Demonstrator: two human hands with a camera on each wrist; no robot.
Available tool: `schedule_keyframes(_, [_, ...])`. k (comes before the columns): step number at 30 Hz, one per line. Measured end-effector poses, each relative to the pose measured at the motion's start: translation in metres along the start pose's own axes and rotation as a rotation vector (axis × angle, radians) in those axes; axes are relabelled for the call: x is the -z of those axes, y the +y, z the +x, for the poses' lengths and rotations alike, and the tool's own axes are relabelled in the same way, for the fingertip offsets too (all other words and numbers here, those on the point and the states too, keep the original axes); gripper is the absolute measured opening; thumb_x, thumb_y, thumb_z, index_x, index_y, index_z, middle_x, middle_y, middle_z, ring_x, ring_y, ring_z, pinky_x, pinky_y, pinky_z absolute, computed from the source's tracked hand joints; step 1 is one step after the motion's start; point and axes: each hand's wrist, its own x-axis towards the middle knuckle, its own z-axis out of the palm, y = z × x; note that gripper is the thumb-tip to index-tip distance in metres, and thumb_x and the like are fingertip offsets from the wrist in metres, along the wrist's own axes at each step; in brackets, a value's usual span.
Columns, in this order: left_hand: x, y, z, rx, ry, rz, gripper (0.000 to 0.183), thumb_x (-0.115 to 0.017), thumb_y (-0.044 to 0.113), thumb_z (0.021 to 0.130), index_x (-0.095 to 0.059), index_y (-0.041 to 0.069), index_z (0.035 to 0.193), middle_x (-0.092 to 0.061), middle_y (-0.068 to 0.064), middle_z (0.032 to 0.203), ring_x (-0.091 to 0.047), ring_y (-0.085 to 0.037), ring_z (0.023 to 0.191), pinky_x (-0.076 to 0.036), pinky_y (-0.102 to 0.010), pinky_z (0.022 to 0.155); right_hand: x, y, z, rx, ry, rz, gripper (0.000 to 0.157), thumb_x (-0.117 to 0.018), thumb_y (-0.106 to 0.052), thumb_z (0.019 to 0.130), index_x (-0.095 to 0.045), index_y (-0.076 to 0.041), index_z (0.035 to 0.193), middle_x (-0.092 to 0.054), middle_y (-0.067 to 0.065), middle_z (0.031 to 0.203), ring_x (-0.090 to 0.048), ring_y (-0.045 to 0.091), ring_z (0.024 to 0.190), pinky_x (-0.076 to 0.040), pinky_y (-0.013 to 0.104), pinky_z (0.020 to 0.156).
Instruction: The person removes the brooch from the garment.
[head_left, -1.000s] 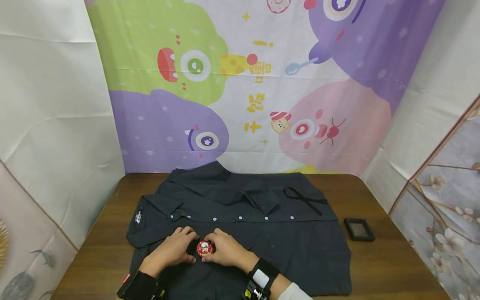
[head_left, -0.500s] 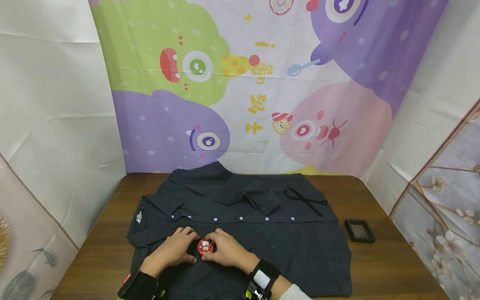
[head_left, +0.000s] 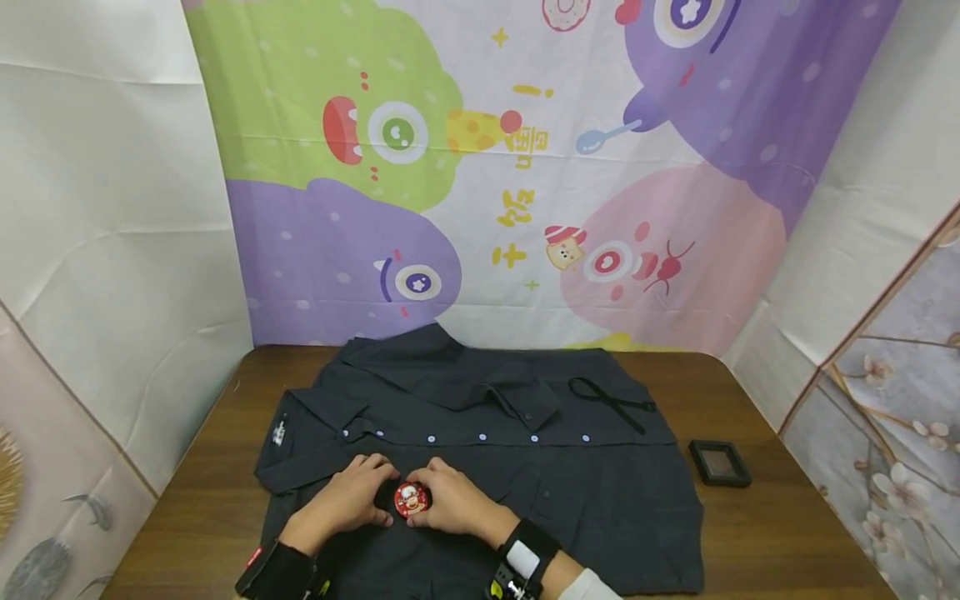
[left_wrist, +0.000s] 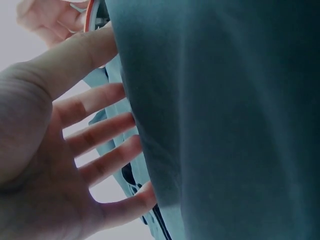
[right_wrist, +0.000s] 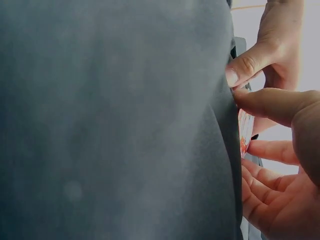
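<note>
A round red badge (head_left: 412, 499) with a cartoon figure sits between the two hands, over the dark shirt (head_left: 600, 508). My right hand (head_left: 450, 500) pinches the badge at its right side between thumb and forefinger. The right wrist view catches the badge face (right_wrist: 245, 130) at a slant. Its red rim (left_wrist: 90, 16) shows in the left wrist view, with a metal part behind it. To the left, my left hand (head_left: 351, 496) rests its fingertips on the shirt, fingers spread and only slightly bent, apart from the badge.
Light buttons (head_left: 482, 437) run across the spread shirt, and a thin black cord (head_left: 611, 403) lies on its far right part. A small black square frame (head_left: 720, 462) lies on the wooden table (head_left: 780, 533) at right. A cartoon-print cloth (head_left: 510, 308) hangs behind.
The badge has tilted slightly in the right hand's fingers. Both hands stay in nearly the same place, and the head view has shifted a little.
</note>
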Motion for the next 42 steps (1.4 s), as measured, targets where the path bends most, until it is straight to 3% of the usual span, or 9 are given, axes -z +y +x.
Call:
schedule_keyframes(10, [0.0007,0.0017,0.0002,0.03,0.013,0.007,0.052,-0.085,0.024,0.059,-0.061,0.008,0.101,-0.057,-0.009,0.108,-0.05,-0.032,0.102,-0.048,-0.06,0.074,-0.0035,-0.0016,0.0005,-0.039,0.049,-0.026,0.053,-0.079,-0.044,0.067,-0.065,-0.01,0.105,-0.051,-0.002,0.086,-0.049,0.007,0.068,-0.045,0.022,0.061])
schedule_keyframes(19, [0.0007,0.0051,0.0001,0.098,-0.013,0.014,0.05,-0.084,0.023,0.06,-0.061,0.01,0.103,-0.057,-0.01,0.113,-0.049,-0.033,0.104,-0.044,-0.061,0.075,-0.0054,-0.0048,0.001,-0.004,0.079,-0.045,0.049,-0.079,-0.043,0.066,-0.066,-0.013,0.104,-0.05,-0.003,0.084,-0.047,0.004,0.065,-0.042,0.02,0.057])
schedule_keyframes(24, [0.0002,0.006,-0.0009,0.092,-0.012,0.005,0.05,-0.083,0.024,0.062,-0.062,0.01,0.105,-0.057,-0.01,0.113,-0.048,-0.034,0.106,-0.045,-0.063,0.076,-0.0042,-0.0065,0.0011,-0.005,0.086,-0.088,0.057,-0.077,-0.048,0.068,-0.065,-0.011,0.109,-0.05,-0.003,0.086,-0.046,0.005,0.071,-0.043,0.021,0.061])
schedule_keyframes(31, [0.0003,0.0058,-0.0025,0.085,-0.012,0.007,0.049,-0.083,0.025,0.062,-0.061,0.01,0.103,-0.057,-0.008,0.111,-0.048,-0.034,0.106,-0.046,-0.063,0.075,-0.0035,-0.0075,0.0013,0.045,0.111,-0.14,0.05,-0.074,-0.046,0.072,-0.066,-0.012,0.108,-0.059,-0.004,0.094,-0.051,0.008,0.086,-0.048,0.024,0.077])
schedule_keyframes(42, [-0.0015,0.0028,-0.0002,0.07,0.006,0.003,0.048,-0.084,0.023,0.061,-0.062,0.01,0.101,-0.058,-0.009,0.111,-0.049,-0.033,0.103,-0.047,-0.061,0.075,-0.0035,-0.0068,0.0049,0.068,0.074,-0.201,0.051,-0.076,-0.046,0.069,-0.067,-0.012,0.107,-0.058,-0.004,0.09,-0.049,0.009,0.082,-0.047,0.023,0.074])
